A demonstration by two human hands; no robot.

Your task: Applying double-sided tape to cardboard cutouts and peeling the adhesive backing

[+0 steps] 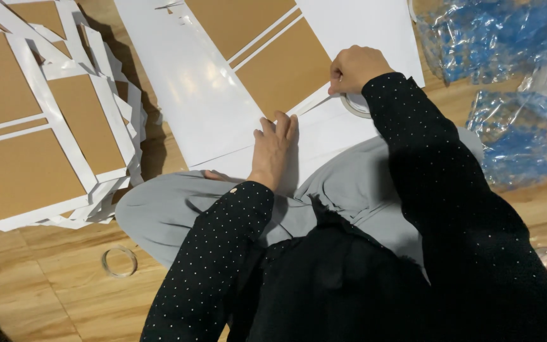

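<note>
A light brown wooden plank floor (64, 278) fills the scene, its boards glossy under soft indoor light. On it, below a heap of white-edged brown card sheets (33, 126), lies a thin clear ring (119, 261). Crinkled blue-tinted plastic bags (501, 38) sit far from that heap.

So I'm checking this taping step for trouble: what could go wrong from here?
The right hand presses a tape roll at the edge of the white sheet; the tape may go on crooked. Only the left hand pins the sheet, so it could slide. The empty tape ring on the floor could get knelt on.
</note>
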